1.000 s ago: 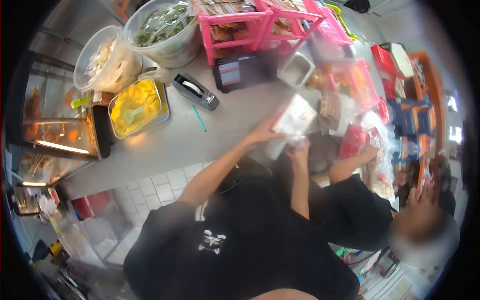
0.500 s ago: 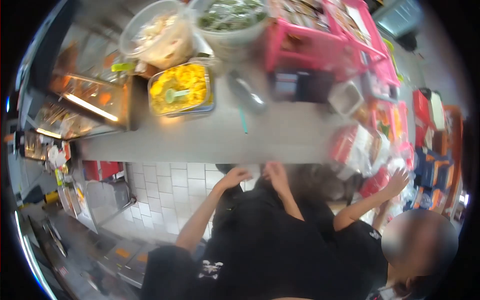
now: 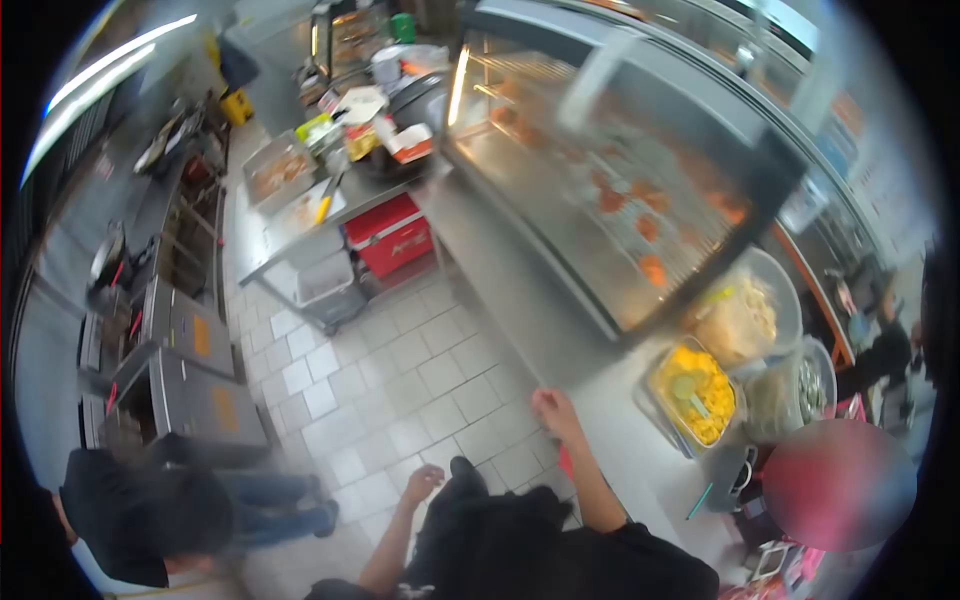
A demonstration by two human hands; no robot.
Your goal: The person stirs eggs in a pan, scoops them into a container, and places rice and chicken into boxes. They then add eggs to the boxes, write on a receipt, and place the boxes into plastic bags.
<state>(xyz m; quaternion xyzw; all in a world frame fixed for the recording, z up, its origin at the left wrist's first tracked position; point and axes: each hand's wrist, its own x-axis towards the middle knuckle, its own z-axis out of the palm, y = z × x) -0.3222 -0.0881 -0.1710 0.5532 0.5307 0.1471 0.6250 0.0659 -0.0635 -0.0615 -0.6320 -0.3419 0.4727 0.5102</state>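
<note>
**Hands empty beside the steel table, view smeared and warped**

Low in the head view, the right hand (image 3: 555, 408) rests at the near edge of the steel table (image 3: 520, 300), knuckles up, fingers curled loosely together; whether it touches the edge or hangs just over it, cannot tell. Something red-pink shows just under the wrist, mostly hidden by the forearm, unidentifiable. Left hand (image 3: 422, 483) hangs over the tiled floor (image 3: 400, 370), fingers loosely apart, clamped on nothing. Both forearms run down into a black shirt, cut off by the bottom edge.

Nearest things on the table: a tray of yellow food (image 3: 692, 392) with a green scoop in it, well right of the right hand. Beyond it a clear tub of pale food (image 3: 745, 312) and a second clear tub (image 3: 795, 395), contents blurred. A teal pen (image 3: 699, 501) lies on the table near a dark object, partly hidden behind a blurred patch.

A glass warmer case (image 3: 620, 180) stands on the table; orange pieces inside are smeared by motion, not identifiable. A red cooler box (image 3: 390, 236) sits under a far prep table. Bottom left, another person in a black top (image 3: 130, 510) bends by steel fryer units (image 3: 185, 370); their hands are out of sight. Fisheye edges are dark and cut off the far right.
</note>
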